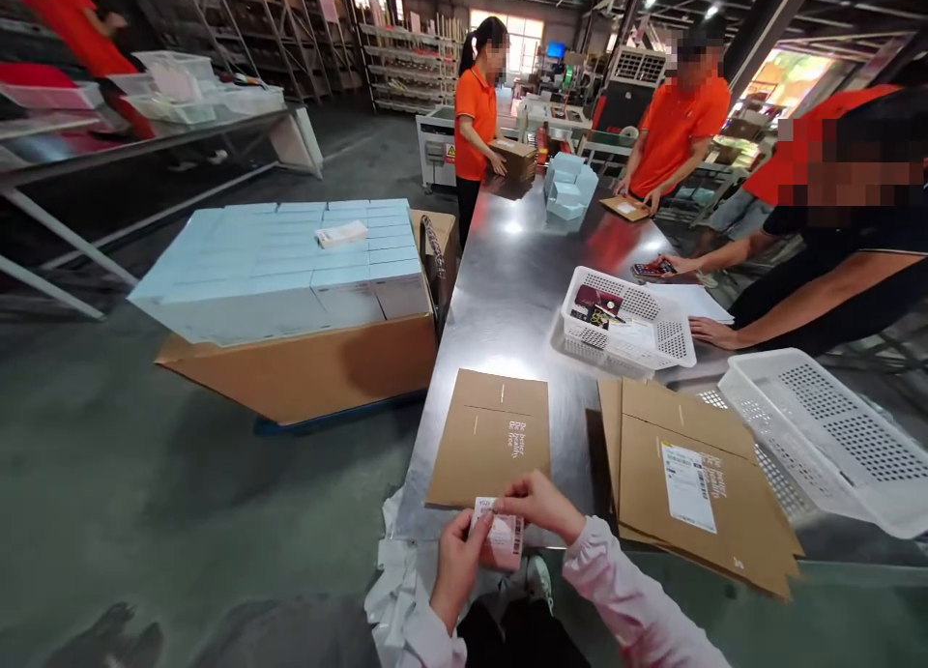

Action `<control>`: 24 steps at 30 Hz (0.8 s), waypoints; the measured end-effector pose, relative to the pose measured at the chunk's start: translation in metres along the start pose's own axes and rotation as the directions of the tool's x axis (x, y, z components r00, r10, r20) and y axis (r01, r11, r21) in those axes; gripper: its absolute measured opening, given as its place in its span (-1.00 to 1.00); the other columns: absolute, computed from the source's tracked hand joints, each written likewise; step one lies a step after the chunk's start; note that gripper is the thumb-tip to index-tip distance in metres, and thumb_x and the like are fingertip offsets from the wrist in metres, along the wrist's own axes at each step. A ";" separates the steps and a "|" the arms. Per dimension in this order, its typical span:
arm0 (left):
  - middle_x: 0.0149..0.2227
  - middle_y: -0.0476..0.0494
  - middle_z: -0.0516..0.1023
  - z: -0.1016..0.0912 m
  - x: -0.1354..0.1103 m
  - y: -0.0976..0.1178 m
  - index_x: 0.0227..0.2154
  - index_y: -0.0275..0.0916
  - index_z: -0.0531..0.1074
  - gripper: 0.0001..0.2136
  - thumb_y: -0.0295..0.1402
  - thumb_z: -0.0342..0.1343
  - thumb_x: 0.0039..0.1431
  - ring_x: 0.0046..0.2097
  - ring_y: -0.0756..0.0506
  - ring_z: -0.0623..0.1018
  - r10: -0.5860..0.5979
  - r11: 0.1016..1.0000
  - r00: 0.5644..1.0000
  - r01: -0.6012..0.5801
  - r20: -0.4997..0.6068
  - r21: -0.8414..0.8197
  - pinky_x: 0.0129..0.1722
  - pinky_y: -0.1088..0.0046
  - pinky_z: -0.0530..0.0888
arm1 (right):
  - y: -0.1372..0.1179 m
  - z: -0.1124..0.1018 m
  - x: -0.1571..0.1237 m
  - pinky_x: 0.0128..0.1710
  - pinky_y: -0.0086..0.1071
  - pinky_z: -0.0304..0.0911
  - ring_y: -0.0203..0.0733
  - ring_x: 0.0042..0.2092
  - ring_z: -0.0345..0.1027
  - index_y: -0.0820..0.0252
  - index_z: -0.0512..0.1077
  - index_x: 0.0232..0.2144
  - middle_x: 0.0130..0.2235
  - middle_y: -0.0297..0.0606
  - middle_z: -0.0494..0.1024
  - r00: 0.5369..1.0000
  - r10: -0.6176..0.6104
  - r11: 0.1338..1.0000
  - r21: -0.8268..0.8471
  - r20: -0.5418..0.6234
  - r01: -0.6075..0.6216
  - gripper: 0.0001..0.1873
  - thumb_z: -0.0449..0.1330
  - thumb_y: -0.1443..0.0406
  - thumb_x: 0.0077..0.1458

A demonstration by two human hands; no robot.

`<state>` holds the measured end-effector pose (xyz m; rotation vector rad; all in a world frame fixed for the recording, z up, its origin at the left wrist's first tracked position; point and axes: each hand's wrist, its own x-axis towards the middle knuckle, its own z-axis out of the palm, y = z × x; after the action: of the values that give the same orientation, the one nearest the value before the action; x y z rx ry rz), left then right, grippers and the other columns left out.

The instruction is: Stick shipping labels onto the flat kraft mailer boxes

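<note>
My left hand [458, 560] pinches the left edge of a small printed shipping label [506, 540] with a barcode, near the table's front edge. The fingertips of my right hand [545, 504] are closed on the label's top edge. Just beyond both hands, a flat brown cardboard mailer [482, 431] with white lettering lies on the metal table [507, 291]. To the right is a stack of similar flat mailers [645, 494]. A white label [687, 486] is stuck on the top one.
A white perforated basket [671, 344] holds small dark packets and papers. Another white basket [819, 436] stands at the right edge. Left of the table, pale blue boxes [290, 262] fill a large carton [348, 368]. Several people in orange or dark shirts stand around the table.
</note>
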<state>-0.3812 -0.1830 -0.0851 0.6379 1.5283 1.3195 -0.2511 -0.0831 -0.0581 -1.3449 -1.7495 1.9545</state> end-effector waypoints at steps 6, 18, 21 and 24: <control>-0.45 -0.21 0.58 -0.003 0.020 -0.021 -0.48 -0.32 0.54 -0.48 0.15 0.20 -0.13 -0.35 -0.17 0.51 0.009 1.000 0.999 -0.009 -0.042 0.013 -0.33 0.38 0.43 | 0.020 0.004 0.022 -0.46 -0.49 0.14 -0.29 -0.44 0.34 0.32 0.57 -0.47 -0.48 -0.25 0.56 0.963 -0.094 0.980 -0.194 -0.253 0.045 -0.73 0.38 0.20 -0.20; -0.63 -0.08 0.44 0.004 0.029 -0.015 -0.65 -0.31 0.41 -0.49 0.14 0.26 -0.23 -0.54 -0.04 0.38 -0.088 0.992 0.985 0.074 -0.152 -0.098 -0.51 0.47 0.33 | 0.017 0.017 0.010 -0.28 -0.39 0.23 -0.23 -0.30 0.37 0.17 0.62 -0.45 -0.39 -0.23 0.52 0.846 -0.373 0.909 -0.330 -0.381 0.252 -0.83 0.28 0.21 0.03; -0.52 -0.14 0.55 0.001 0.030 -0.021 -0.51 -0.34 0.49 -0.51 0.04 0.37 -0.33 -0.47 -0.08 0.48 -0.147 0.977 0.986 0.133 -0.075 -0.166 -0.44 0.44 0.40 | 0.023 0.013 0.025 -0.15 -0.33 0.27 -0.18 -0.20 0.36 0.17 0.60 -0.47 -0.30 -0.18 0.49 0.806 -0.398 0.909 -0.307 -0.439 0.282 -0.80 0.28 0.16 0.04; -0.29 -0.30 0.63 -0.009 0.019 -0.037 -0.30 -0.35 0.55 -0.40 -0.05 0.45 -0.44 -0.28 -0.22 0.59 -0.285 0.931 0.953 0.302 0.107 -0.206 -0.25 0.31 0.50 | 0.028 -0.003 0.062 -0.01 -0.26 0.24 -0.13 -0.08 0.32 0.18 0.59 -0.48 -0.19 -0.15 0.46 0.770 -0.404 0.902 -0.356 -0.494 0.245 -0.84 0.31 0.21 0.00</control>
<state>-0.3892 -0.1801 -0.1269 0.2995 1.3324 1.1982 -0.2728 -0.0481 -0.1123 -1.3829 -1.8203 1.0129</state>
